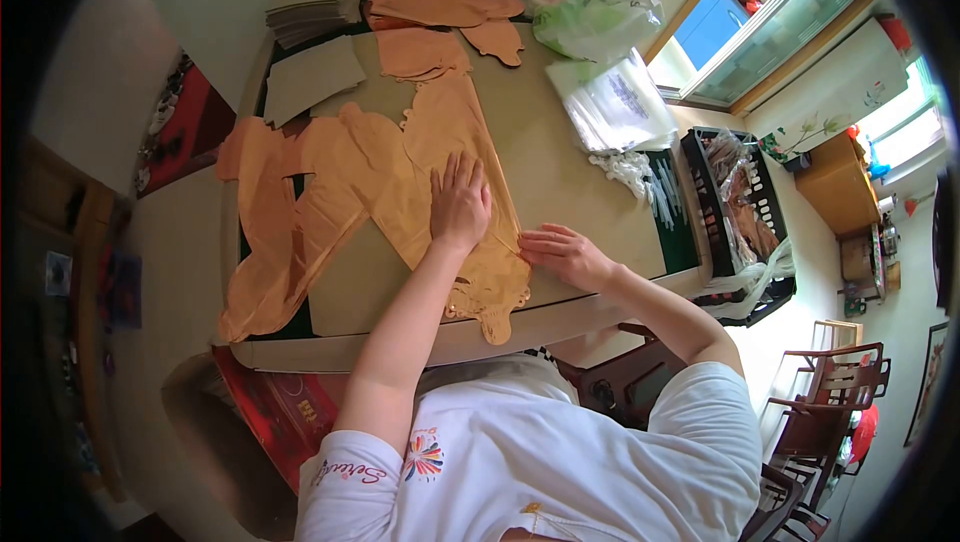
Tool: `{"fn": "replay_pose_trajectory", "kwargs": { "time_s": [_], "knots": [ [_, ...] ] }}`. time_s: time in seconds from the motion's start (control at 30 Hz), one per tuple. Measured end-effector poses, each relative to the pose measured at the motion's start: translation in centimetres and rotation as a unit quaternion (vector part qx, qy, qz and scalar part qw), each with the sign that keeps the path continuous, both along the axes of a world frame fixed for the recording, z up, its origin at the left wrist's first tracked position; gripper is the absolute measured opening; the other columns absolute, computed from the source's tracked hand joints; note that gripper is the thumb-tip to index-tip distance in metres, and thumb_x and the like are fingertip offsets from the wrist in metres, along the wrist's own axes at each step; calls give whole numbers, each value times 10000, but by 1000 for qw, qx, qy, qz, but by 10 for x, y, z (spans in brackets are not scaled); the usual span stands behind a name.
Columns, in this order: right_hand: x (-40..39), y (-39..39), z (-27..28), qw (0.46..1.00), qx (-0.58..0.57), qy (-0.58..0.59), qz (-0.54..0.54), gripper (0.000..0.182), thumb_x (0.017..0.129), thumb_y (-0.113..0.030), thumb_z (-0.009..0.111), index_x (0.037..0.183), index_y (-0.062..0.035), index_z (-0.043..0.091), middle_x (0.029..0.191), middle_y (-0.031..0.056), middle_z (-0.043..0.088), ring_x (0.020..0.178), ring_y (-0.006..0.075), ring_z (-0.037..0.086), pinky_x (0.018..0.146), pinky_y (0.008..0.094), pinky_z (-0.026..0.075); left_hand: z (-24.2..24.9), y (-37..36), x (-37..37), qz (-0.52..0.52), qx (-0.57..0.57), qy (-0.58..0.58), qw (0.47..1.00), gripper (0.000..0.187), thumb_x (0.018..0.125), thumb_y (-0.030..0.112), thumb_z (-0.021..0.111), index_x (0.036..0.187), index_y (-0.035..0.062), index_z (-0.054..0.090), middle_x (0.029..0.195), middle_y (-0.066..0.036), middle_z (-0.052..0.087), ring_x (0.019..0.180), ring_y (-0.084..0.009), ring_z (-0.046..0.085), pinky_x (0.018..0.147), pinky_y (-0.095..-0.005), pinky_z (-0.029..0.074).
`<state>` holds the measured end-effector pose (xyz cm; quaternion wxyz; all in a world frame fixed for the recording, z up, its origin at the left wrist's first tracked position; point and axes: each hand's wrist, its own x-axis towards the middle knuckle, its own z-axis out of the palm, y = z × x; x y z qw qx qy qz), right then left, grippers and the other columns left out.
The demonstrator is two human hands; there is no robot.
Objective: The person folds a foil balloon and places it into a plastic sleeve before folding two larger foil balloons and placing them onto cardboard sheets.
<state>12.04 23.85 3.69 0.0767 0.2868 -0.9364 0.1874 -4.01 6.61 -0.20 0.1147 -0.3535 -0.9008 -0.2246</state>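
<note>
A flat, uninflated orange-gold foil balloon [450,132] lies lengthwise on the table, with a scalloped lower end and a small tab. My left hand [460,204] rests palm down on its middle, fingers stretched out. At the balloon's right edge, my right hand [568,256] has its fingers pressed together and seems to pinch the rim; the fingertips' hold is partly hidden. More flat orange-gold balloons [265,232] overlap at the left, and others [440,0] lie at the table's far end.
Grey-brown card sheets [318,74] and a card stack [318,0] stand far left. At the right are clear plastic bags [615,102], a white ribbon bundle [622,172], thin clear straws [664,190] and a black crate [712,204] of packaged items. The table's edge [370,353] runs before me.
</note>
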Motion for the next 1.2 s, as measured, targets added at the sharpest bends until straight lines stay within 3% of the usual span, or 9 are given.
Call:
{"fn": "replay_pose_trajectory", "kwargs": {
  "time_s": [0.33, 0.43, 0.5, 0.7, 0.8, 0.93, 1.03, 1.2],
  "knots": [
    [24, -7, 8, 998, -39, -40, 10, 547, 638, 29, 569, 1176, -51, 624, 1291, 101, 582, 1225, 260, 526, 1048, 423, 406, -1, 0, 0, -3, 10, -6, 1000, 424, 928, 231, 497, 1304, 38, 528, 1403, -142, 454, 1354, -311, 357, 1105, -528, 262],
    [-28, -19, 19, 979, -70, -67, -180, 472, 696, 23, 579, 1161, -42, 628, 1272, 127, 588, 1208, 290, 532, 1051, 432, 397, 0, 0, 0, -6, 8, -7, 1000, 418, 935, 234, 488, 1300, 37, 528, 1404, -146, 452, 1357, -313, 350, 1107, -531, 257],
    [-73, -20, -3, 971, -73, 88, -210, 413, 774, -6, 582, 1186, -28, 605, 1303, 147, 560, 1240, 305, 500, 1049, 446, 386, 0, 1, 1, -5, -9, -10, 1000, 423, 937, 236, 484, 1311, 41, 516, 1411, -147, 446, 1362, -313, 344, 1107, -535, 255],
    [-119, -33, -32, 959, -23, 83, -269, 400, 868, -112, 519, 1251, 5, 540, 1366, 162, 499, 1299, 305, 434, 1079, 436, 335, -5, 2, -1, 4, 10, -13, 1000, 432, 942, 229, 475, 1329, 39, 484, 1427, -149, 433, 1372, -310, 332, 1109, -537, 245],
    [-118, -29, -35, 964, -21, 51, -262, 448, 891, -151, 535, 1319, -25, 503, 1396, 148, 478, 1336, 296, 398, 1114, 448, 297, -5, 0, -1, 1, 6, -50, 999, 445, 950, 245, 451, 1343, 37, 475, 1449, -146, 412, 1383, -308, 316, 1129, -522, 217],
    [-119, -32, -33, 962, -27, 68, -264, 428, 875, -137, 524, 1283, -6, 516, 1360, 159, 501, 1310, 307, 420, 1100, 441, 306, 15, -1, -12, -13, -15, -83, 996, 451, 937, 218, 449, 1344, 23, 467, 1458, -148, 405, 1384, -303, 317, 1135, -505, 218],
    [-118, -33, -29, 963, -22, 85, -256, 407, 862, -118, 509, 1243, 24, 523, 1323, 175, 519, 1285, 313, 438, 1074, 437, 328, 9, 12, -33, -104, 18, -72, 992, 449, 922, 193, 460, 1342, 33, 471, 1454, -133, 417, 1381, -288, 328, 1131, -492, 232],
    [-117, -35, -26, 962, -11, 78, -261, 421, 863, -117, 509, 1259, 25, 510, 1351, 169, 496, 1298, 308, 424, 1085, 442, 314, 2, 23, -69, -137, -63, -35, 988, 451, 913, 211, 479, 1341, 67, 485, 1445, -91, 441, 1370, -274, 350, 1128, -480, 242]
  ]
}}
